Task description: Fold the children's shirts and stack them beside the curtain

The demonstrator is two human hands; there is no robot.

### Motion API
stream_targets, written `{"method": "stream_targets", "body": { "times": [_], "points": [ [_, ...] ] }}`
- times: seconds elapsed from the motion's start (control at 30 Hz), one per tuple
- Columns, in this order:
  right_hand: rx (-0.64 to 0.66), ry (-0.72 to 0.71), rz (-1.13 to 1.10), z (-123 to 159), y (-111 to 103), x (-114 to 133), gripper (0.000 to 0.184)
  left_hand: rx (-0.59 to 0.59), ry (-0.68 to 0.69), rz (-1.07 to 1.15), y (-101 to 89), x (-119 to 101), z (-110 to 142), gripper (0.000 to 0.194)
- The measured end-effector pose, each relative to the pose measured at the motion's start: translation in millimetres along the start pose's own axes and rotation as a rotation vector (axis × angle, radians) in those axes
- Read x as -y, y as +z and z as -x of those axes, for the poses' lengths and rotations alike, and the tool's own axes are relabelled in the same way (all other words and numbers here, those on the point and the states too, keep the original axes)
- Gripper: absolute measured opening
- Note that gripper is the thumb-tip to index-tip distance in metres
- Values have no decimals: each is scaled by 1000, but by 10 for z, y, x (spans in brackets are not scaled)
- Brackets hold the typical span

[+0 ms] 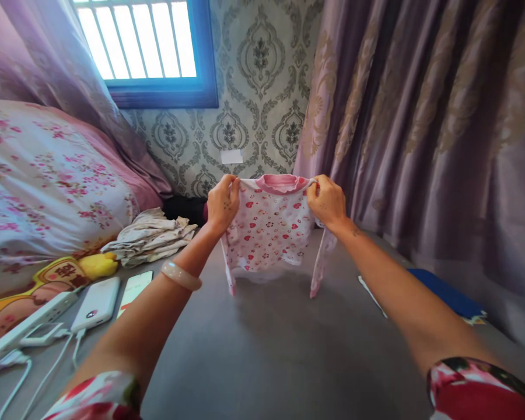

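Note:
A small long-sleeved child's shirt (271,227), white with red hearts and flowers and a pink collar, hangs stretched between my hands. My left hand (224,201) pinches it at the shoulder left of the collar. At the opposite shoulder, my right hand (327,201) is closed on the cloth. Both sleeves dangle down, their pink cuffs close to the grey surface (262,350); whether they touch it I cannot tell. A pale bangle (181,276) circles my left wrist.
To the left lie a crumpled pale cloth (153,236), a yellow plush (61,277), a phone (135,289), a white power bank (97,303) and a power strip (30,326) with cables. A blue flat item (446,291) rests at right. Curtains (420,116) and a patterned wall (258,76) stand behind.

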State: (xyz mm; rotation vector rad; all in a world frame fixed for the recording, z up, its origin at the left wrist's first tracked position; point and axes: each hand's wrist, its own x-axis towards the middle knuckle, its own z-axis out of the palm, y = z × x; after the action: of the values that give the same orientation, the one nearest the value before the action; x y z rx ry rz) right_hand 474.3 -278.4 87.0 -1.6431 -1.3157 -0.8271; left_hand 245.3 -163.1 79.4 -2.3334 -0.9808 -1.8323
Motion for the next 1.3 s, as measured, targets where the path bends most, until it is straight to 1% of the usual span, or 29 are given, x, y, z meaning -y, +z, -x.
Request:
{"method": "stream_targets", "body": {
  "times": [0.1, 0.17, 0.23, 0.3, 0.33, 0.4, 0.43, 0.47, 0.53, 0.57, 0.63, 0.7, 0.73, 0.8, 0.87, 0.9, 1.0, 1.1, 1.2, 1.3],
  "points": [
    [-3, -62, -11, 107, -305, 114, 24, -16, 168, -71, -353, -23, 118, 29],
    [38, -92, -40, 130, -557, 202, 23, -2, 240, -115, -641, -70, 130, 29],
    [110, -108, -76, 106, -806, 300, 22, 50, 283, -151, -927, -147, 82, 28],
    [199, -106, -97, 42, -999, 390, 21, 80, 277, -169, -1160, -229, -11, 27],
    [233, -101, -108, 0, -1057, 422, 21, 101, 257, -164, -1242, -259, -67, 27],
    [320, -82, -134, -86, -1071, 439, 21, 186, 189, -139, -1313, -266, -174, 28],
    [373, -65, -146, -121, -1022, 420, 21, 253, 154, -121, -1297, -234, -217, 29],
    [434, -44, -153, -145, -938, 381, 22, 327, 121, -103, -1246, -175, -247, 29],
    [574, 6, -156, -145, -682, 254, 22, 491, 77, -70, -1043, 18, -255, 31],
    [650, 23, -151, -117, -523, 173, 22, 559, 60, -59, -899, 143, -228, 33],
    [800, 47, -146, 0, -183, -5, 23, 708, 48, -53, -551, 419, -110, 35],
    [897, 71, -81, 190, 147, -174, 23, 768, -24, -65, -167, 685, 83, 36],
    [920, 72, -38, 306, 298, -248, 23, 804, -54, -66, 21, 801, 201, 34],
    [945, 75, 54, 564, 561, -368, 24, 848, -47, -101, 361, 984, 461, 30],
    [939, 76, 134, 834, 774, -452, 27, 876, -31, -192, 631, 1099, 728, 27],
    [934, 71, 164, 965, 864, -484, 27, 896, -30, -233, 738, 1134, 855, 27],
    [932, 50, 220, 1305, 1078, -550, 31, 957, -60, -376, 949, 1179, 1178, 28],
    [939, 39, 244, 1523, 1235, -596, 35, 1015, -81, -500, 1039, 1201, 1378, 29],
    [964, 38, 247, 1612, 1356, -636, 35, 1080, -97, -530, 1069, 1244, 1459, 31],
    [992, 50, 227, 1602, 1456, -659, 32, 1121, -107, -517, 1104, 1298, 1464, 30]
  ]
}}
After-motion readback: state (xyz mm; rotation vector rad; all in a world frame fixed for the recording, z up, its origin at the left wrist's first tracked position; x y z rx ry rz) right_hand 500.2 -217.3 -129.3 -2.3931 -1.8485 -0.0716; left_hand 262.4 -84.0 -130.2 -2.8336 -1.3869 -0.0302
